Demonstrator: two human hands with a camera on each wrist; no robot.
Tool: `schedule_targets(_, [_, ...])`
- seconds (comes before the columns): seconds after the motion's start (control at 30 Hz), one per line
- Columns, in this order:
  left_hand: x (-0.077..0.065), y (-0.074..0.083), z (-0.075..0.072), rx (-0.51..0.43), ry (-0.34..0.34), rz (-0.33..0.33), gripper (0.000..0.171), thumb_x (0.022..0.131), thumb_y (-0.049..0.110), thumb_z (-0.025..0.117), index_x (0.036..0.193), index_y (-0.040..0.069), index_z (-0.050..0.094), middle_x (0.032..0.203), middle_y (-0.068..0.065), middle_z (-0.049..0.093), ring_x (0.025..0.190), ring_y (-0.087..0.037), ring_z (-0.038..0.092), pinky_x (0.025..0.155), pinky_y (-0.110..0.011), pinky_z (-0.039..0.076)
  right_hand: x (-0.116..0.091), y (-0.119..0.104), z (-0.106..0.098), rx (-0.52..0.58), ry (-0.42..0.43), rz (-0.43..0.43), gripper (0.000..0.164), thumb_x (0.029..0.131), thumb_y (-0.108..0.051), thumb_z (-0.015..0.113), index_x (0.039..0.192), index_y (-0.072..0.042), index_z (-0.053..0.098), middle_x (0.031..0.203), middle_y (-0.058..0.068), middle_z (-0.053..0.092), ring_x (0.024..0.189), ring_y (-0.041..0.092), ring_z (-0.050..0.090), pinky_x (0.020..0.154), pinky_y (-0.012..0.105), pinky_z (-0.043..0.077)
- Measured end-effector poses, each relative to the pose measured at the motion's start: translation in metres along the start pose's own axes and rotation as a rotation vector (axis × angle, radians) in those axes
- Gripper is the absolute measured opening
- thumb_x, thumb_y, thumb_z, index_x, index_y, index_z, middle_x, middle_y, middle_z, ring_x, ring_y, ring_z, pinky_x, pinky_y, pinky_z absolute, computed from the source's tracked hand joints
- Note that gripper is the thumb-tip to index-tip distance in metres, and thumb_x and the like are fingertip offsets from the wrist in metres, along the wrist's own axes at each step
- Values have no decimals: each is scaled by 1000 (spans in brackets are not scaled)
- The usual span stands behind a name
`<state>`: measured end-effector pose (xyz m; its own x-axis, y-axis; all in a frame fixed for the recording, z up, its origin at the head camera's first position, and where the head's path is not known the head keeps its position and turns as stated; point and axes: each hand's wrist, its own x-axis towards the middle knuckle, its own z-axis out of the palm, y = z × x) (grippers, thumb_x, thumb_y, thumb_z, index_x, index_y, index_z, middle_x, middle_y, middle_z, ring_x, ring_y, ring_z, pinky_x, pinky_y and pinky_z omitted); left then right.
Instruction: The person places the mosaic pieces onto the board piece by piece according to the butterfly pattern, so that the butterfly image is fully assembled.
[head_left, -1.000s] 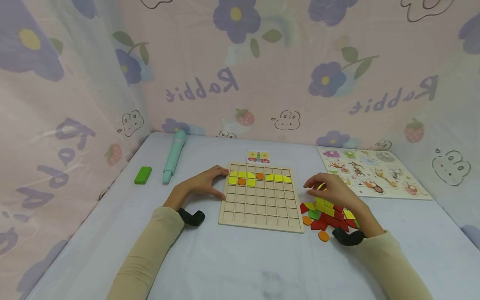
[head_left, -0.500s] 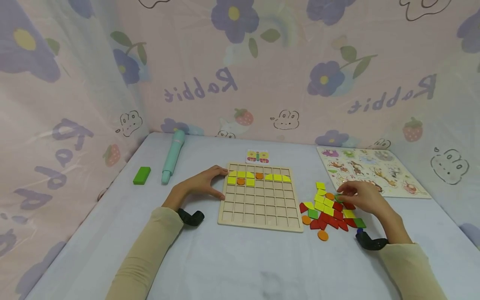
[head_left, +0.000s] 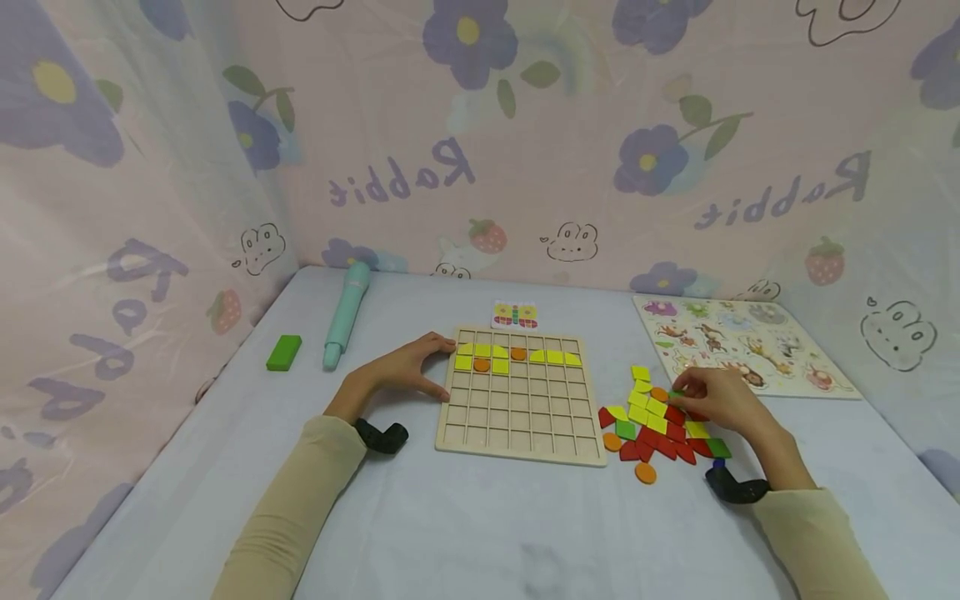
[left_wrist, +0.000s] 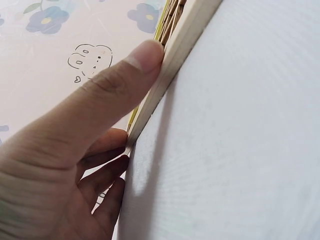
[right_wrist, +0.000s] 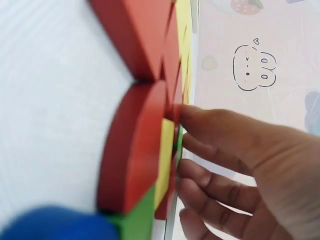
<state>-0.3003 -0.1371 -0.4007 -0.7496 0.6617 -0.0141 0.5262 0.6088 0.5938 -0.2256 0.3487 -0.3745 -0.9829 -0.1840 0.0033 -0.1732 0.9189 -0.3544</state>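
My left hand (head_left: 405,367) rests against the left edge of a wooden grid board (head_left: 517,421), thumb and fingers spread along it. In the left wrist view, the thumb (left_wrist: 147,56) touches the board's rim. Yellow tiles (head_left: 482,350) and two orange discs, one of them a disc (head_left: 518,354) near the middle, lie in the board's upper rows. Right of the board, my right hand (head_left: 723,398) reaches to the far side of a pile of coloured tiles (head_left: 656,423). Its thumb and fingertips pinch a green tile (right_wrist: 179,139), mostly hidden by them.
Behind the board lies a small pattern card (head_left: 515,315) showing a butterfly. An animal puzzle board (head_left: 757,350) lies at the back right, close behind the right hand. To the left are a teal microphone-shaped stick (head_left: 347,317) and a green block (head_left: 284,352). A loose orange disc (head_left: 646,473) lies in front of the pile.
My right hand has moved from beside the board over to the pile's far right, then slightly left, with its fingertips at the green tile. The left hand stays at the board's edge.
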Motion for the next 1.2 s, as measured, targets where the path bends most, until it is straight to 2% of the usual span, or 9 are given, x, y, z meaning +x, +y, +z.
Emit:
schedule_targets(0.2, [0, -1, 0, 11, 6, 0, 86, 70, 39, 81, 139, 6, 42, 142, -7, 37, 137, -24, 27, 113, -41, 21, 0, -1, 0, 46, -38, -43, 26, 78, -16, 72, 100, -4, 64, 86, 5, 61, 79, 21, 53, 69, 34, 50])
schedule_targets(0.33, [-1, -1, 0, 14, 10, 5, 85, 69, 38, 81, 138, 6, 42, 142, -7, 37, 137, -23, 27, 113, -40, 21, 0, 2, 0, 56, -47, -27, 32, 78, -20, 74, 102, -3, 62, 92, 7, 63, 84, 24, 55, 75, 42, 52])
schedule_targets(0.53, [-1, -1, 1, 20, 13, 3, 85, 70, 38, 81, 138, 6, 42, 142, -7, 37, 136, -24, 28, 113, -40, 21, -1, 4, -1, 51, -62, 9, 36, 78, -27, 75, 101, -3, 65, 87, 4, 64, 79, 20, 56, 66, 29, 51])
schedule_targets(0.67, [-1, 0, 0, 17, 10, -1, 86, 70, 39, 81, 139, 6, 42, 142, -7, 37, 136, -24, 28, 113, -41, 21, 1, -6, -5, 34, -16, -4, 38, 77, -31, 76, 101, -4, 67, 85, 3, 63, 79, 20, 54, 63, 27, 46])
schedule_targets(0.77, [-1, 0, 0, 12, 10, -5, 86, 69, 39, 81, 139, 6, 42, 142, -7, 37, 136, -24, 28, 113, -40, 21, 8, -22, -7, 58, 30, -62, 37, 76, -30, 77, 101, -4, 68, 87, 4, 64, 81, 21, 55, 66, 29, 47])
schedule_targets(0.87, [-1, 0, 0, 13, 10, -9, 86, 69, 40, 81, 139, 7, 42, 142, -6, 37, 137, -23, 28, 113, -40, 21, 22, -45, -2, 98, 52, -162, 31, 77, -24, 77, 100, -5, 69, 90, 4, 65, 82, 22, 56, 69, 32, 48])
schedule_targets(1.07, [1, -4, 1, 7, 13, 21, 86, 68, 40, 82, 138, 6, 43, 141, -6, 38, 136, -23, 29, 113, -39, 21, 56, -99, 17, 181, 14, -361, 24, 77, -13, 75, 100, -6, 69, 95, 4, 66, 84, 23, 58, 74, 40, 50])
schedule_targets(1.2, [2, -5, 1, 1, 19, 36, 86, 68, 40, 82, 137, 6, 43, 141, -7, 39, 135, -23, 29, 113, -39, 21, 76, -132, 30, 207, -28, -420, 23, 77, -15, 76, 97, -8, 69, 94, 3, 66, 85, 22, 58, 76, 40, 49])
